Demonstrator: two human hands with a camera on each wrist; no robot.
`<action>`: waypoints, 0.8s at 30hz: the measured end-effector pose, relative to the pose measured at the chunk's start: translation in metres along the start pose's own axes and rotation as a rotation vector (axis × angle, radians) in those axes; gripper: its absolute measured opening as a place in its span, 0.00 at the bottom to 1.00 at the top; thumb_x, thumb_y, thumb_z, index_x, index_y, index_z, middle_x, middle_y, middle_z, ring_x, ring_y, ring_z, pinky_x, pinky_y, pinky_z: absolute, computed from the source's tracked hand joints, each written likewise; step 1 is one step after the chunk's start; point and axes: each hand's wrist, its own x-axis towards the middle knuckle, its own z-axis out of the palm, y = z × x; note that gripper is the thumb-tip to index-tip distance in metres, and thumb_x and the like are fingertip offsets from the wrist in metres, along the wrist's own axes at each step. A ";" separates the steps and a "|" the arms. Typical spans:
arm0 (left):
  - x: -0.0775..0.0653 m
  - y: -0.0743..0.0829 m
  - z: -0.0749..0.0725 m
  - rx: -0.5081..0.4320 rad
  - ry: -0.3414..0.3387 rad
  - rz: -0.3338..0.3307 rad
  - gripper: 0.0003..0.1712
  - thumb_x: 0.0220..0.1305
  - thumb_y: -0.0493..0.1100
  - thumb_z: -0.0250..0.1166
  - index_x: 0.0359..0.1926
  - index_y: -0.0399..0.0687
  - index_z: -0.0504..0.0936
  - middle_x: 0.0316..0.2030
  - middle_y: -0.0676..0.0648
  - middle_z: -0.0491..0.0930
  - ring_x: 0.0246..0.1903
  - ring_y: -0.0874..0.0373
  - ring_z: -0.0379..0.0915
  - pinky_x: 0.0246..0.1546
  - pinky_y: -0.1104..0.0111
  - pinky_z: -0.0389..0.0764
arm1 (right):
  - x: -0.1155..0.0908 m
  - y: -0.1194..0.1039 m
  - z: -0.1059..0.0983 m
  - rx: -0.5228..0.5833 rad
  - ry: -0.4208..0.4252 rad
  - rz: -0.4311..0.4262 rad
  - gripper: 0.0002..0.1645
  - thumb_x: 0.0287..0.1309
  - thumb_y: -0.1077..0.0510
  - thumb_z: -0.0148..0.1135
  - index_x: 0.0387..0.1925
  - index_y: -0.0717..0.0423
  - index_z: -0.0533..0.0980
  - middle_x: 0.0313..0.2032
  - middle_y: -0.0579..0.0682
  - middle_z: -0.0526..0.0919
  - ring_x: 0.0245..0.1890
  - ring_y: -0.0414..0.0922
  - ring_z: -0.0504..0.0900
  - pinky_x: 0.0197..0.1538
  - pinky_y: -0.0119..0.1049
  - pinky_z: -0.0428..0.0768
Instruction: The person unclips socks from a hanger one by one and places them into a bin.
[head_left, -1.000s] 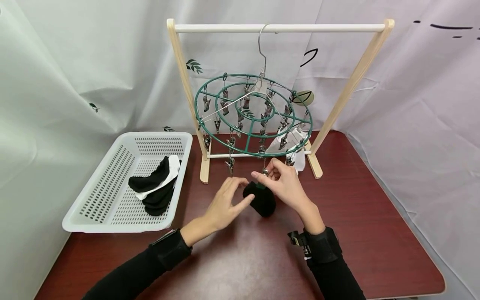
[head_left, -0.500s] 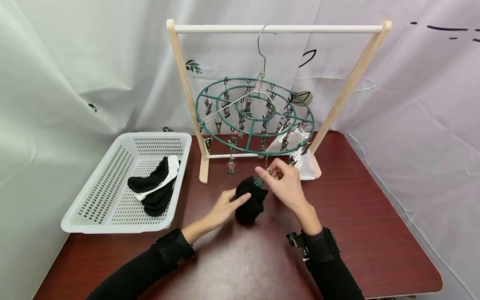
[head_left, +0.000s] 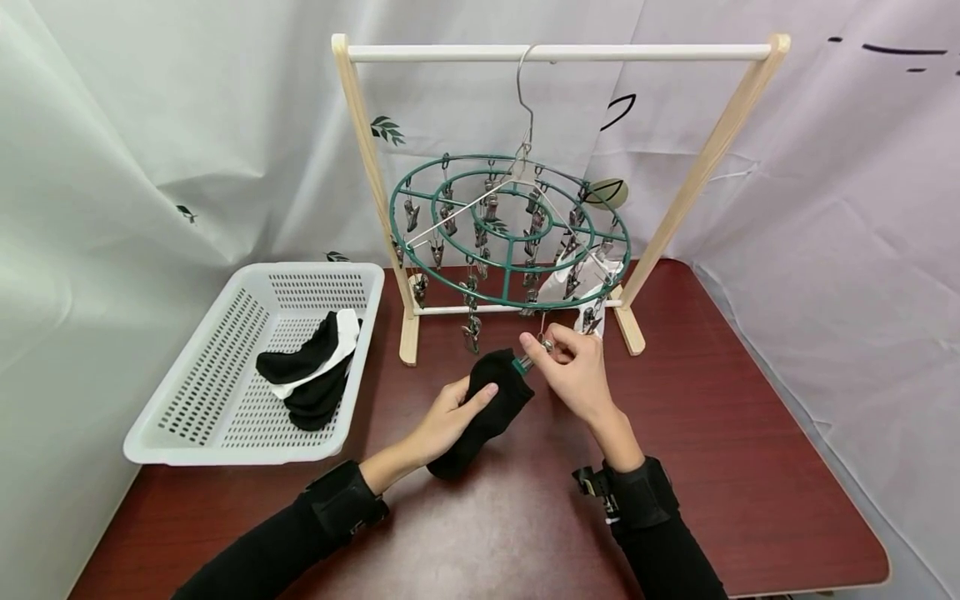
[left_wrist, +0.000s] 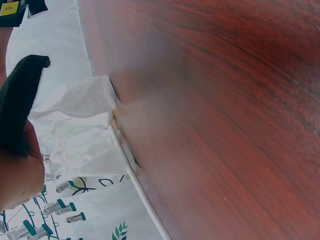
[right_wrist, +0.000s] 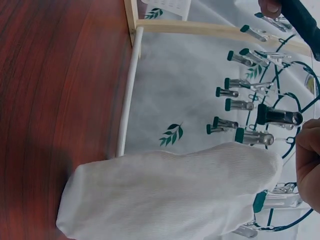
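Note:
In the head view my left hand grips a black sock between thumb and fingers, toe end pointing down to the left. My right hand pinches a metal clip with a green tip, close to the sock's upper edge. Whether the clip bites the sock I cannot tell. This clip hangs from a round green sock hanger. The left wrist view shows the black sock in part. A white sock hangs from the hanger in the right wrist view, near my right fingers.
A wooden stand with a white rod carries the hanger. More clips dangle around it. White socks hang at its right side. To the left, a white basket holds black and white socks on the red-brown table.
My left hand has gone from loosely spread fingers beside the black sock to gripping it. The sock has shifted left and extends lower. My right hand moved slightly right with the clip.

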 end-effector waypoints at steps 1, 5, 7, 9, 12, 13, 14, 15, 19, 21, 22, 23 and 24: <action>0.000 0.000 0.000 -0.002 -0.001 -0.002 0.17 0.80 0.42 0.52 0.55 0.33 0.78 0.43 0.40 0.85 0.38 0.61 0.82 0.39 0.70 0.81 | 0.001 -0.005 -0.001 0.006 -0.003 0.000 0.27 0.58 0.71 0.65 0.14 0.64 0.58 0.14 0.48 0.47 0.18 0.31 0.43 0.24 0.28 0.46; 0.001 0.001 0.001 -0.011 0.001 -0.009 0.16 0.80 0.39 0.51 0.56 0.32 0.78 0.43 0.39 0.85 0.38 0.61 0.81 0.39 0.70 0.81 | 0.003 -0.014 -0.001 -0.005 -0.004 0.002 0.29 0.57 0.71 0.65 0.13 0.62 0.56 0.15 0.46 0.47 0.18 0.31 0.44 0.23 0.29 0.45; 0.002 0.002 0.002 -0.019 0.000 -0.007 0.16 0.80 0.39 0.51 0.56 0.31 0.78 0.43 0.39 0.85 0.37 0.61 0.81 0.38 0.70 0.81 | 0.003 -0.015 0.000 -0.019 0.005 -0.004 0.29 0.57 0.72 0.66 0.13 0.60 0.56 0.15 0.45 0.47 0.17 0.30 0.45 0.23 0.29 0.46; 0.003 0.003 0.002 -0.017 -0.001 -0.002 0.17 0.80 0.40 0.51 0.56 0.31 0.78 0.43 0.39 0.84 0.37 0.61 0.81 0.39 0.70 0.81 | 0.003 -0.015 0.000 -0.032 0.016 -0.020 0.29 0.56 0.73 0.66 0.13 0.59 0.57 0.15 0.45 0.49 0.18 0.30 0.46 0.23 0.29 0.46; 0.004 0.005 0.002 -0.017 -0.005 -0.001 0.17 0.80 0.41 0.50 0.56 0.31 0.78 0.44 0.39 0.84 0.37 0.61 0.81 0.39 0.69 0.81 | 0.003 -0.012 0.001 -0.029 0.027 -0.058 0.29 0.55 0.75 0.66 0.12 0.59 0.58 0.14 0.46 0.50 0.17 0.30 0.47 0.23 0.30 0.47; 0.004 0.006 0.002 -0.015 -0.003 -0.001 0.17 0.80 0.41 0.50 0.56 0.31 0.78 0.44 0.39 0.84 0.37 0.61 0.81 0.39 0.70 0.81 | 0.003 -0.010 0.002 -0.027 0.031 -0.074 0.29 0.54 0.76 0.66 0.12 0.59 0.58 0.13 0.47 0.51 0.17 0.30 0.47 0.22 0.31 0.48; 0.005 0.006 0.001 -0.010 0.000 -0.005 0.17 0.80 0.41 0.51 0.55 0.32 0.78 0.44 0.39 0.84 0.38 0.61 0.81 0.39 0.70 0.81 | 0.003 -0.008 0.002 -0.024 0.035 -0.085 0.29 0.54 0.76 0.66 0.12 0.58 0.58 0.13 0.48 0.51 0.17 0.30 0.48 0.22 0.31 0.48; 0.005 0.006 0.001 -0.008 0.004 -0.010 0.17 0.80 0.41 0.51 0.55 0.32 0.78 0.44 0.39 0.84 0.38 0.60 0.81 0.39 0.70 0.81 | 0.003 -0.005 0.002 -0.021 0.039 -0.094 0.29 0.54 0.77 0.65 0.11 0.58 0.58 0.13 0.48 0.52 0.17 0.30 0.48 0.22 0.32 0.48; 0.004 0.011 -0.001 0.001 0.022 -0.023 0.17 0.80 0.42 0.51 0.55 0.32 0.78 0.43 0.40 0.84 0.36 0.60 0.82 0.38 0.70 0.82 | 0.000 0.012 0.004 -0.055 0.059 -0.093 0.30 0.55 0.76 0.66 0.11 0.55 0.60 0.12 0.44 0.53 0.16 0.29 0.50 0.21 0.31 0.49; 0.003 0.015 -0.002 0.007 0.029 -0.029 0.18 0.80 0.43 0.52 0.55 0.32 0.78 0.42 0.40 0.85 0.35 0.60 0.82 0.37 0.69 0.82 | -0.001 0.019 0.004 -0.070 0.068 -0.077 0.29 0.55 0.75 0.67 0.11 0.54 0.62 0.12 0.42 0.54 0.16 0.29 0.51 0.21 0.29 0.50; 0.003 0.017 -0.003 0.017 0.033 -0.030 0.18 0.80 0.43 0.52 0.56 0.33 0.78 0.43 0.41 0.85 0.35 0.60 0.82 0.37 0.70 0.82 | -0.001 0.020 0.004 -0.077 0.072 -0.072 0.28 0.55 0.74 0.67 0.11 0.53 0.63 0.12 0.42 0.54 0.15 0.29 0.51 0.21 0.29 0.50; 0.003 0.020 -0.005 0.027 0.034 -0.029 0.18 0.80 0.44 0.52 0.57 0.34 0.78 0.43 0.41 0.85 0.35 0.60 0.82 0.37 0.69 0.82 | -0.001 0.020 0.003 -0.077 0.074 -0.067 0.28 0.56 0.74 0.67 0.11 0.54 0.64 0.12 0.42 0.55 0.15 0.29 0.52 0.21 0.29 0.51; 0.003 0.023 -0.007 0.047 0.033 -0.025 0.18 0.80 0.44 0.52 0.57 0.34 0.78 0.42 0.41 0.84 0.34 0.60 0.82 0.36 0.70 0.82 | -0.001 0.019 0.003 -0.074 0.075 -0.063 0.27 0.56 0.74 0.67 0.11 0.54 0.64 0.12 0.43 0.55 0.16 0.28 0.51 0.21 0.29 0.50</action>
